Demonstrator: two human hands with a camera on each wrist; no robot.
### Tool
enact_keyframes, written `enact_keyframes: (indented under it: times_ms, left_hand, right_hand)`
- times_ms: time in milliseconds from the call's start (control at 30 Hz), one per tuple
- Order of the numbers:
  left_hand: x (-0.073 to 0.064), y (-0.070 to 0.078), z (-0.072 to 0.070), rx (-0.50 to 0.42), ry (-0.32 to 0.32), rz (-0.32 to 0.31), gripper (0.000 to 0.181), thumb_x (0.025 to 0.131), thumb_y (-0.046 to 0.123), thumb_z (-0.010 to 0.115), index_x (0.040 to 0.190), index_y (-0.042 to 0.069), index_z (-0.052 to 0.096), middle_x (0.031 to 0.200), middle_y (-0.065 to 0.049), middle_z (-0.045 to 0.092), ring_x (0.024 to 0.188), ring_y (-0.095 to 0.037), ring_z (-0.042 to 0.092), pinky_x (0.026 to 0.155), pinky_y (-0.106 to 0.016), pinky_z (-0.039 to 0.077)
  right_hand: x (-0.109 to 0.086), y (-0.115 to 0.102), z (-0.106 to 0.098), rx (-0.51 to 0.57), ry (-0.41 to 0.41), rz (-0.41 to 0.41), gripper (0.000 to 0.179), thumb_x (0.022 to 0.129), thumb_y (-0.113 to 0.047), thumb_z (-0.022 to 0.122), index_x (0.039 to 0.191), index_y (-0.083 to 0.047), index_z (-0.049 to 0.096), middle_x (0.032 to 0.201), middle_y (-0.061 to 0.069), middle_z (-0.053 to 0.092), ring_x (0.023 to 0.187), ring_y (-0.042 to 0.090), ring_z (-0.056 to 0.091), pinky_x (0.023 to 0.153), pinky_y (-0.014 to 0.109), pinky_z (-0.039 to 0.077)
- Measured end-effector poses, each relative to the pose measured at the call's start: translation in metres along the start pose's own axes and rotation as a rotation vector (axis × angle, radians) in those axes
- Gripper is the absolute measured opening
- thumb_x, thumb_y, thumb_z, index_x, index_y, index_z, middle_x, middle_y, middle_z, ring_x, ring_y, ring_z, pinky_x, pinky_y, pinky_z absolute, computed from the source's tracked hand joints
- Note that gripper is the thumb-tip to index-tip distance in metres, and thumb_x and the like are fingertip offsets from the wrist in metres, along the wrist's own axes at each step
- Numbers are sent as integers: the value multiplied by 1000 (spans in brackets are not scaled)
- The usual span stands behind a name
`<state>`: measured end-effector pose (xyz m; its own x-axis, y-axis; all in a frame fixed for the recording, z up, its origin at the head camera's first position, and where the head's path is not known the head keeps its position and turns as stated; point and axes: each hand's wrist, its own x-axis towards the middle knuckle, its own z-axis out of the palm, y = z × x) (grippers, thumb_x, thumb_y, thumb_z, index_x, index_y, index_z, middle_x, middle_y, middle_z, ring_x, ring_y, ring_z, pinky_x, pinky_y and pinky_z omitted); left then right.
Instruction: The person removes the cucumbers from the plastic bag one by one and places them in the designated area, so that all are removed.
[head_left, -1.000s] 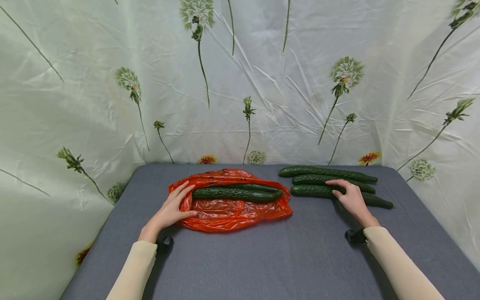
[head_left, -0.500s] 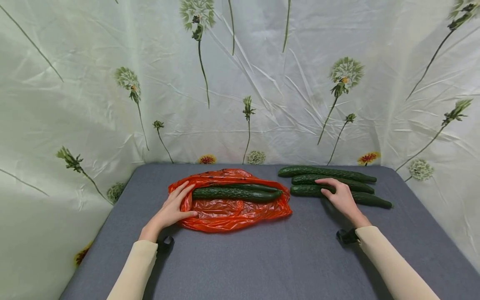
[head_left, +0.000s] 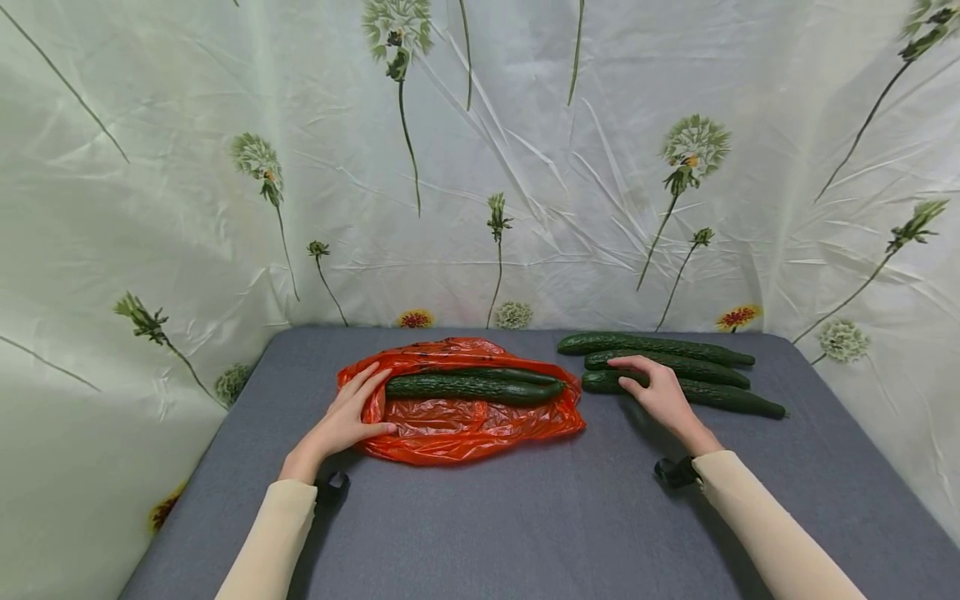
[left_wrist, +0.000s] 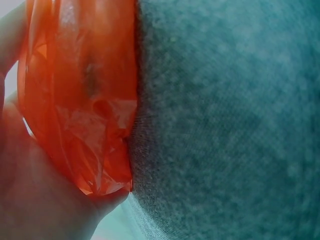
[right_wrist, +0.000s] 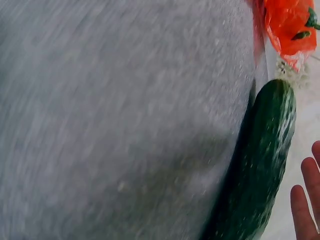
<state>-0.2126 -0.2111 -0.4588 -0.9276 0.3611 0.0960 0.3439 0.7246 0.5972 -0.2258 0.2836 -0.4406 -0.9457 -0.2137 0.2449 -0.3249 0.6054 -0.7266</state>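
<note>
A red plastic bag (head_left: 442, 450) lies on its side on the grey table, its mouth facing the front. Two cucumbers (head_left: 472, 387) show inside. My left hand (head_left: 343, 421) holds the bag's left end, fingers spread along the top and thumb at the lower rim; the left wrist view shows the bag film (left_wrist: 85, 100) between them. To the right, several loose cucumbers lie side by side. My right hand (head_left: 660, 398) hovers over the left part of the front cucumber (head_left: 727, 397), fingers loosely bent and apart from it in the right wrist view, where the cucumber (right_wrist: 260, 165) fills the lower right.
Behind the front cucumber lie a middle cucumber (head_left: 697, 367) and a back cucumber (head_left: 660, 345). The grey table (head_left: 510, 525) ends at a pale curtain (head_left: 562, 208) printed with dandelions, which closes off the back and both sides.
My right hand has slid left over the loose cucumbers, toward their ends nearest the bag. The left hand, bag and cucumbers have stayed in place.
</note>
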Motion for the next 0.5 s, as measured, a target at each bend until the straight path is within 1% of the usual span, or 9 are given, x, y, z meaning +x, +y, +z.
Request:
enact_keyframes:
  times_ms: [200,500]
  left_hand:
    - [0,-1,0,-6,-1,-3,88,80,35,77,149,8,31,155,-18,17,138,-48,12,97,-75,14]
    - [0,-1,1,7,6,27,87,80,33,78,149,8,32,154,-19,18,137,-50,14,97,-74,16]
  right_hand:
    - [3,-8,9,28,-18,-12,32,92,2,61,124,-1,61,124,19,59,109,38,56,88,54,44]
    - [9,-14,21,78,-51,-43,31,92,2,59,124,1,61,122,19,60,110,38,56,90,54,44]
